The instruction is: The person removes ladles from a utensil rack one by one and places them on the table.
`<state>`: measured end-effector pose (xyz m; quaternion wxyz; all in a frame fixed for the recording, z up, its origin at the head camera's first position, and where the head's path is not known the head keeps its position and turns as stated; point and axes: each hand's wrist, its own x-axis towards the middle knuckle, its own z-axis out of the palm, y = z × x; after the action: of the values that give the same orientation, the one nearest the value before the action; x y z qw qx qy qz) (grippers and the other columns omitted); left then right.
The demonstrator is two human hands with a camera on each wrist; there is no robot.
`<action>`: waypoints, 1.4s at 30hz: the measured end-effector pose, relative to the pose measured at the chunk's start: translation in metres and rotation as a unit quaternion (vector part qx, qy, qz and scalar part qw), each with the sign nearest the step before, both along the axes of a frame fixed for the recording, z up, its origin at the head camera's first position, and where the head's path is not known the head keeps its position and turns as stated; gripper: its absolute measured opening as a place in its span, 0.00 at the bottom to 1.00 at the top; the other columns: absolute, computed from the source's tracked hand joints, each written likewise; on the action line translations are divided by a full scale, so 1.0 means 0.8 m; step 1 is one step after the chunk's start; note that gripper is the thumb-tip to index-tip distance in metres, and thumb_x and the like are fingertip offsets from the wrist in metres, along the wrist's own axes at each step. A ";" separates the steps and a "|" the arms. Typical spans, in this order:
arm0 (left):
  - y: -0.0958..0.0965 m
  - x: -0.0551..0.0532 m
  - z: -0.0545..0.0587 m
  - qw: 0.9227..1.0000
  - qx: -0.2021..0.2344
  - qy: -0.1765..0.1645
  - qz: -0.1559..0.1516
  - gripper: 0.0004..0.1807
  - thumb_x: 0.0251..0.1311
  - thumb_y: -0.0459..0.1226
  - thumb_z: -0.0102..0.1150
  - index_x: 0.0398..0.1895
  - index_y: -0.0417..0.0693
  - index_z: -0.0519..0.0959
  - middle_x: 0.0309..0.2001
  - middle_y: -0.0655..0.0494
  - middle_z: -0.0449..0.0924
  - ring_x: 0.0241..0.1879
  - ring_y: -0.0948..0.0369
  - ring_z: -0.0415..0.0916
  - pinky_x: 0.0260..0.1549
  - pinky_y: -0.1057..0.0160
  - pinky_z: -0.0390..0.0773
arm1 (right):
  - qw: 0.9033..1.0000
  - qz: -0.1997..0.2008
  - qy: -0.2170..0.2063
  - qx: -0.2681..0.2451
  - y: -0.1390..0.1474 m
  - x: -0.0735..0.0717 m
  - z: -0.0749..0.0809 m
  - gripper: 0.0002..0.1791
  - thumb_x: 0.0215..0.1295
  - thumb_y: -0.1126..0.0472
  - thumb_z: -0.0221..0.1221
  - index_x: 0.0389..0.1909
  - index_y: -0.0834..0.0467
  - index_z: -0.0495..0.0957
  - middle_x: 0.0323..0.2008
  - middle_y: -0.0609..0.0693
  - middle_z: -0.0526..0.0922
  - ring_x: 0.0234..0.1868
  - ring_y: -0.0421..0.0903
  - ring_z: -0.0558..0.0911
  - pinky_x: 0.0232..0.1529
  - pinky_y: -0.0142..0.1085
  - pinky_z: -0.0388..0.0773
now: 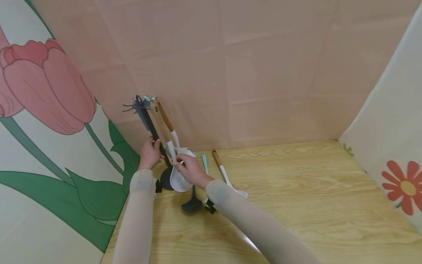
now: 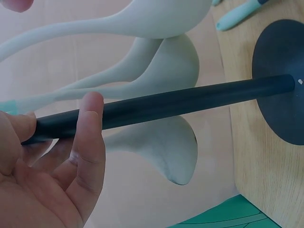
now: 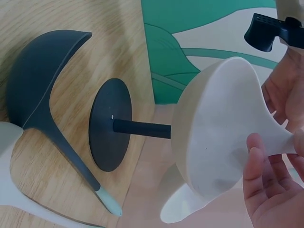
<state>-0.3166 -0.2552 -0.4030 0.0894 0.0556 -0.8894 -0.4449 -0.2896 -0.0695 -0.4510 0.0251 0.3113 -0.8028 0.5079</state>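
Black stand (image 2: 166, 105) held in left grip (image 1: 150, 154), right grip (image 1: 192, 168) pinching a white ladle (image 3: 218, 133) btw, dark ladle (image 1: 192, 206) on bench (image 1: 296, 183).

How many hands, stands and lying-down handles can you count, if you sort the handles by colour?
Hands: 2, the left hand and the right hand
Black utensil stand: 1
Mint-green handles lying down: 2
Wood-coloured handle lying down: 1
Total: 6

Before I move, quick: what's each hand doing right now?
Left hand: closed, holding the dark stand pole.
Right hand: closed, pinching the white ladle just above its bowl.
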 end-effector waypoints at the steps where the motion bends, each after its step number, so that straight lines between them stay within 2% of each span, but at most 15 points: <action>1: 0.000 0.000 0.000 1.000 0.001 -0.001 0.001 0.22 0.80 0.48 0.37 0.61 0.40 0.65 0.52 0.35 0.78 0.36 0.38 0.82 0.21 0.62 0.81 | 1.000 -0.002 -0.001 -0.001 0.001 0.000 0.000 0.09 0.76 0.59 0.55 0.46 0.59 0.80 0.39 0.49 0.83 0.32 0.38 0.80 0.34 0.29 0.79; 12: 0.000 -0.001 0.000 1.000 0.011 0.017 0.001 0.19 0.80 0.44 0.39 0.59 0.37 0.66 0.53 0.32 0.79 0.34 0.37 0.83 0.18 0.63 0.80 | 1.000 -0.009 0.006 -0.023 0.010 -0.001 -0.006 0.07 0.75 0.62 0.56 0.43 0.62 0.79 0.39 0.53 0.83 0.30 0.39 0.80 0.32 0.29 0.78; 19: -0.001 -0.001 -0.001 1.000 0.011 0.013 -0.005 0.20 0.80 0.45 0.38 0.60 0.38 0.66 0.52 0.33 0.79 0.34 0.38 0.83 0.18 0.63 0.80 | 0.999 -0.010 0.003 -0.033 0.018 -0.002 -0.014 0.09 0.75 0.63 0.55 0.46 0.64 0.79 0.40 0.54 0.83 0.31 0.40 0.81 0.34 0.30 0.79; 27: -0.001 0.002 -0.001 1.000 0.007 0.012 -0.009 0.20 0.80 0.44 0.37 0.61 0.38 0.66 0.52 0.34 0.78 0.33 0.40 0.83 0.19 0.63 0.80 | 0.999 -0.036 0.014 -0.026 0.028 -0.006 -0.022 0.07 0.75 0.60 0.55 0.44 0.60 0.79 0.39 0.53 0.84 0.30 0.40 0.81 0.33 0.31 0.79; 31: 0.000 0.002 -0.001 1.000 0.006 0.008 -0.005 0.19 0.80 0.45 0.38 0.60 0.40 0.66 0.50 0.35 0.78 0.33 0.41 0.83 0.20 0.62 0.80 | 0.999 -0.035 0.003 -0.018 0.033 -0.006 -0.024 0.08 0.76 0.59 0.55 0.45 0.59 0.79 0.40 0.52 0.84 0.31 0.39 0.81 0.34 0.31 0.79; 42: 0.000 0.003 0.002 1.000 0.002 0.004 -0.009 0.22 0.80 0.48 0.37 0.63 0.41 0.65 0.55 0.35 0.77 0.34 0.42 0.84 0.20 0.62 0.81 | 0.999 -0.039 -0.007 -0.018 0.044 -0.007 -0.029 0.08 0.76 0.60 0.55 0.46 0.60 0.79 0.40 0.53 0.83 0.32 0.40 0.82 0.35 0.32 0.80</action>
<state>-0.3144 -0.2555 -0.4018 0.0890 0.0459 -0.8884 -0.4480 -0.2950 -0.0339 -0.4745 0.0451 0.2758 -0.8055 0.5226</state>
